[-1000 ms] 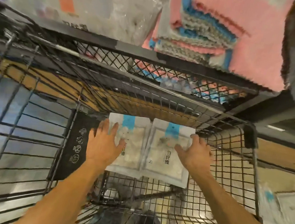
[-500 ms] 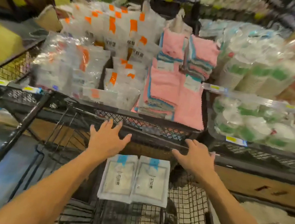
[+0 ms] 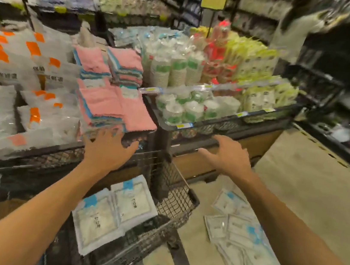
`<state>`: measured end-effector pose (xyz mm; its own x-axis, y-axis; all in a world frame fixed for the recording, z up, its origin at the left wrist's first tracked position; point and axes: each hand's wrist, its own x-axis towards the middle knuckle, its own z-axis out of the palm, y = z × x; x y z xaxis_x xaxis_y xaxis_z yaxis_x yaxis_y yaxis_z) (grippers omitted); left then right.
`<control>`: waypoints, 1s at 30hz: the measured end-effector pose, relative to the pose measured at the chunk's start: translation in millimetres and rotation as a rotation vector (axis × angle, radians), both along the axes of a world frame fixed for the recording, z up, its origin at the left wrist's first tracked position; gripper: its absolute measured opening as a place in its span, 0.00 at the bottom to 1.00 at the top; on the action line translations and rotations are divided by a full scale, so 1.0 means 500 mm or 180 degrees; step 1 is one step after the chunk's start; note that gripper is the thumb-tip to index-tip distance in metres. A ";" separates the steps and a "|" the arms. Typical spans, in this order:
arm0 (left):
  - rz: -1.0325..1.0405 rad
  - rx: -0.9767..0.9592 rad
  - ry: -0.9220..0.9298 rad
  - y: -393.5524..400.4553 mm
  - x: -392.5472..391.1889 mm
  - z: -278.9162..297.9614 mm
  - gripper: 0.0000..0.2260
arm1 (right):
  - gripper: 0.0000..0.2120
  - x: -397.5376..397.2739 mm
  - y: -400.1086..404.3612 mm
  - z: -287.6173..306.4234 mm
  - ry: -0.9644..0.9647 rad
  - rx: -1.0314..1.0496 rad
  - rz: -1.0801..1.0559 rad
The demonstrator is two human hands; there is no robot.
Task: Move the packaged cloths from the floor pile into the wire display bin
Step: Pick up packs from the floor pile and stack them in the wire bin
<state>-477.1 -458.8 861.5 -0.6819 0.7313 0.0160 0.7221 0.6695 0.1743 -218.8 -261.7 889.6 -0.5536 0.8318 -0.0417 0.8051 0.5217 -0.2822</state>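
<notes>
Two flat white packaged cloths (image 3: 113, 211) with blue tabs lie side by side in the black wire display bin (image 3: 178, 202), at the lower middle. More of the same packs form a pile on the floor (image 3: 234, 230) to the right of the bin. My left hand (image 3: 106, 152) hovers above the bin with spread fingers and holds nothing. My right hand (image 3: 226, 157) is raised to the right of it, fingers loosely spread, also empty. Both hands are well above the packs.
Behind the bin stands a display table with clear orange-tabbed packs (image 3: 28, 94), stacked pink cloths (image 3: 106, 102) and wrapped paper cups (image 3: 182, 102). Beige floor (image 3: 308, 184) opens to the right. A person (image 3: 296, 30) stands at the far right by shelves.
Both hands let go of the two packs in the bin and rose away from them. The view lifted and swung right, bringing the floor pile into sight.
</notes>
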 end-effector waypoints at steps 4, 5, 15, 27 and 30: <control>-0.0521 -0.0117 -0.0202 0.064 0.101 -0.007 0.36 | 0.43 0.157 -0.018 -0.002 0.0042 0.0064 -0.0509; -0.0631 -0.0113 -0.0190 0.079 0.131 -0.004 0.36 | 0.41 0.196 -0.023 -0.003 0.0023 0.0093 -0.0610; -0.1476 -0.0384 -0.0100 0.269 0.384 -0.005 0.35 | 0.38 0.542 -0.017 -0.051 0.0040 -0.0174 -0.1699; -0.2137 -0.0657 -0.0110 0.518 0.685 -0.116 0.34 | 0.38 0.918 0.099 -0.173 0.0126 -0.0525 -0.2417; -0.2243 -0.0799 -0.0131 0.565 0.720 -0.144 0.33 | 0.37 0.962 0.120 -0.201 0.0173 -0.0677 -0.2584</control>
<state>-116.9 -176.5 789.3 -0.0469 0.9734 -0.2242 0.9908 0.0739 0.1134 262.4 -201.7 789.3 0.2076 0.9500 -0.2332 0.8899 -0.2824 -0.3582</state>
